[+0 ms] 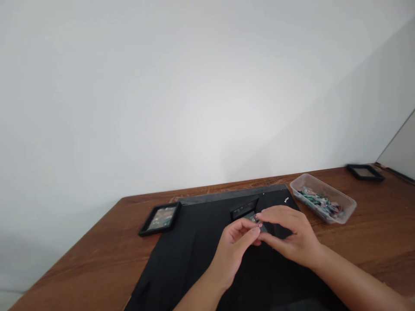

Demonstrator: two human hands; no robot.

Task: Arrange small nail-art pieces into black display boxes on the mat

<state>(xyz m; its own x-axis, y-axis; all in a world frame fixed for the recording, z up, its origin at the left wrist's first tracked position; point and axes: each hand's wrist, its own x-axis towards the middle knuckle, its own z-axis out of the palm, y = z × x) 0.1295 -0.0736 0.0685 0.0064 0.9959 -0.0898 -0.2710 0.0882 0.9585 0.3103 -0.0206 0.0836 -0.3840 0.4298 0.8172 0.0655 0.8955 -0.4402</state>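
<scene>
A small black hinged case (244, 210) is over the black mat, its dark lid tilted up and a grey inside partly showing. My left hand (234, 242) is closed at the case's near edge, thumb and forefinger pressed together. What lies in that pinch is too small to make out. My right hand (292, 231) curves around the right side of the case, with forefinger on the far side and thumb on the near side. Tiny reddish spots show at the fingertips. The fingers hide much of the case's inside.
A black mat (184, 255) covers the middle of the brown wooden table (97, 255). A clear plastic tub (348, 207) of small coloured pieces stands right of it. One black frame (147, 224) overlaps the mat's left edge; another black frame (378, 176) lies far right. A white wall (194, 95) rises behind.
</scene>
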